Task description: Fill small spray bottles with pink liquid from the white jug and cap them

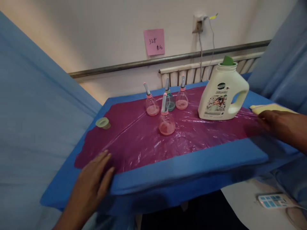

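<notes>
My left hand (92,183) lies palm down at the near left edge of the table, fingers stretched onto a shiny purple plastic sheet (134,140). At the right, my right hand (284,127) is next to a folded yellow cloth (271,108); its fingers are partly hidden and blurred, so I cannot tell its grip. Several small clear pump bottles stand upright mid-sheet: a front one (167,127) with pink liquid, two more pink ones behind, and a green-tinted bottle (170,103). A cream detergent jug (216,99) stands right of them with a green piece in its mouth.
A small pale green cap or cup (103,123) sits on the sheet's left side. Blue cloth (187,163) covers the table, and blue curtains (35,111) hang at both sides. Behind are a wall rail (134,65) and cords from a socket (198,25). A phone-like device (273,200) lies lower right.
</notes>
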Motion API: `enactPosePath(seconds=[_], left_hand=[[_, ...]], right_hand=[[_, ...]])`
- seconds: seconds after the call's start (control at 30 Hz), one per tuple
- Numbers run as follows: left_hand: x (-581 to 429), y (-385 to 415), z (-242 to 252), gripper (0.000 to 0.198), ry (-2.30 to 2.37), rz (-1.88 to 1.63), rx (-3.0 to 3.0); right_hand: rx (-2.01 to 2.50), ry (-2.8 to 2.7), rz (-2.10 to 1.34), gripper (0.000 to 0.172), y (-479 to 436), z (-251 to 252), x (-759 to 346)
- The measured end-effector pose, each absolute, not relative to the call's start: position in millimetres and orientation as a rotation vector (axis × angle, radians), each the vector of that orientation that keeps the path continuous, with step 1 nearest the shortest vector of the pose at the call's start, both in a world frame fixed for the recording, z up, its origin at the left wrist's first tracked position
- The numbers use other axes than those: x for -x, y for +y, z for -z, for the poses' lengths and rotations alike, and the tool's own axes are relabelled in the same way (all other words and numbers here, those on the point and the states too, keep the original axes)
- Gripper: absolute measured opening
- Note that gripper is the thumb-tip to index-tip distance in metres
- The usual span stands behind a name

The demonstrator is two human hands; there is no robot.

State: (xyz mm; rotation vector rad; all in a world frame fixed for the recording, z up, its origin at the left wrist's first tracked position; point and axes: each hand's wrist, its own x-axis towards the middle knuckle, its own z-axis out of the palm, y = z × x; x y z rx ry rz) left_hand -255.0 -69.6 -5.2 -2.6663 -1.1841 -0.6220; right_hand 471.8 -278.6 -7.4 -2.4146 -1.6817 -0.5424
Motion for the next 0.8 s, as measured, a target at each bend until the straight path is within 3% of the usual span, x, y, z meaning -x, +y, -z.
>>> enactPosePath(seconds=[0.07, 0.17, 0.33, 0.5, 0.67, 0.8], left_hand=[[219, -88, 9, 0.056, -1.025, 0.567, 2.834], [165, -110, 16, 0.07, -0.834, 0.371, 2.974], [132, -136, 17, 0.079, -0.781, 0.239, 3.146], [158, -146, 2, 0.078, -0.783, 0.24, 3.346], [166, -88, -17, 0.064, -1.182, 0.461, 3.184], [141, 6, -29, 0.079, -1.526, 0.371, 2.939]], right_hand=[[2.151, -1.88, 0.486, 0.066, -273, 3, -426], [1.687, -2.159, 0.218, 0.044, -261, 14, -352], [1.547, -2.267, 0.075, 0.085, -267, 56, -296], [1.48, -2.234, 0.122, 0.078, -288, 58, -310], [1.459, -2.128, 0.211, 0.067, -273, 49, -309], [1.406, -2.24, 0.237, 0.068, -255, 64, -292]])
